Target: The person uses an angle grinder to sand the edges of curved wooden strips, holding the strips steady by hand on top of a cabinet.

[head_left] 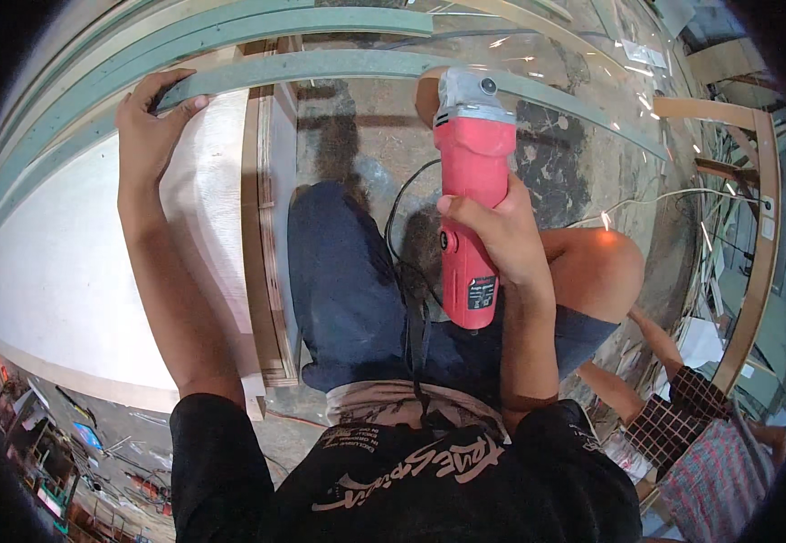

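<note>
My right hand (501, 231) is wrapped around the body of a red angle grinder (474, 163). Its grey metal head lies against a long grey-green bar (339, 65), and part of a brown round disc or guard (426, 95) shows at the head's left. Most of the disc and its contact with the bar are hidden. Sparks (606, 222) fly off to the right, one glowing over my bare knee. Farther left, my left hand (153, 109) is closed around the same bar, thumb on the near side, above a white panel (76, 235).
Several more grey-green bars (230, 33) run beyond. The panel's wooden edge (266, 226) stands beside my left leg. A black cord (393, 204) hangs near my legs. At right are a wooden frame (759, 281) and another person's arm (615, 394). Tools and clutter (76, 452) lie lower left.
</note>
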The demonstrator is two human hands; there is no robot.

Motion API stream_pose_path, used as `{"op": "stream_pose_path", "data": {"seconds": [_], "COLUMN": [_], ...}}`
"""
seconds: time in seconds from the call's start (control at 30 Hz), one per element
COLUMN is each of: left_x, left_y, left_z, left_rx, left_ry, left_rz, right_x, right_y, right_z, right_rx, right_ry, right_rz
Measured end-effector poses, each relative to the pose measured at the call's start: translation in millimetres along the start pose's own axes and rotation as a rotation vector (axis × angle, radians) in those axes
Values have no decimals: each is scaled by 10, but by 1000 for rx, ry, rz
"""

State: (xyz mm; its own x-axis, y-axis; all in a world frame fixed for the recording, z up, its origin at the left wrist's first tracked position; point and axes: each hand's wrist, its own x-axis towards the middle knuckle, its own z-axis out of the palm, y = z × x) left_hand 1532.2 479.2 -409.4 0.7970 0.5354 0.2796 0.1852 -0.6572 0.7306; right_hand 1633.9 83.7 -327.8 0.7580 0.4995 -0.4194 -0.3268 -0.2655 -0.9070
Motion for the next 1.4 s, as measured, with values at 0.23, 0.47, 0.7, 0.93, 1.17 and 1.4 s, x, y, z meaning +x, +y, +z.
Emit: {"op": "stream_pose_path", "data": {"seconds": [0.23,0.47,0.7,0.93,1.17,1.4], "left_x": [-5,-18,-12,6,-12,-24], "left_y": [47,62,33,29,26,-48], "left_z": [14,19,24,24,33,39], "left_rx": [-22,19,-25,-7,-9,-5], "left_ry": [5,11,5,-5,0,13], "left_rz": [3,-16,-2,-3,-21,-2], "right_x": [57,-5,28,38,39,46], "right_y": [89,-21,26,-13,42,56], "right_z": [-44,4,39,-3,-67,-102], "right_rx": [-23,12,-2,-14,-20,-54], "right_ry": [30,-7,-23,0,25,57], "right_rz": [-76,7,4,-39,-42,-4]}}
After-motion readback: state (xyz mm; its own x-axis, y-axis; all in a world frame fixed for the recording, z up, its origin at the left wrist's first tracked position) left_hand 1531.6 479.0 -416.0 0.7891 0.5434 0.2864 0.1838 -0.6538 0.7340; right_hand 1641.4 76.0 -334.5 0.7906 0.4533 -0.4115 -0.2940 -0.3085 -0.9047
